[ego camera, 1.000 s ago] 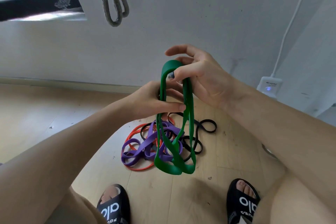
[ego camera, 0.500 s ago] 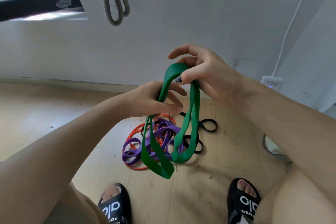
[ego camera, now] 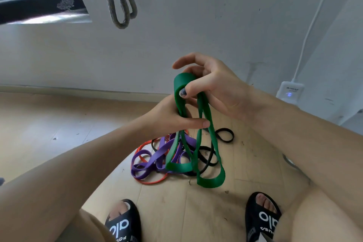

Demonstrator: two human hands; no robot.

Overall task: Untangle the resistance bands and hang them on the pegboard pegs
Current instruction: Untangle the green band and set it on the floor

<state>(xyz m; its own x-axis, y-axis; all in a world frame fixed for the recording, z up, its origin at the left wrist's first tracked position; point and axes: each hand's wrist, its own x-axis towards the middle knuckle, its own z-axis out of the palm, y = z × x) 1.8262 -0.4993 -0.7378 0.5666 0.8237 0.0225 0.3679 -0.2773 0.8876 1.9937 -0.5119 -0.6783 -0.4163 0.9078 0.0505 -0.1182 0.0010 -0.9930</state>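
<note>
Green band (ego camera: 213, 144) loops now lower, between both hands (ego camera: 216, 88).

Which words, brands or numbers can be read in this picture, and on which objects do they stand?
"alo": in white on the left black slipper.
"alo": in white on the right black slipper, seen upside down.
Smaller white print beneath each "alo": too blurred to read.
Label on the white wall charger: too small to read.

Bare arms, black slide sandals (ego camera: 122, 222) with white lettering
</note>
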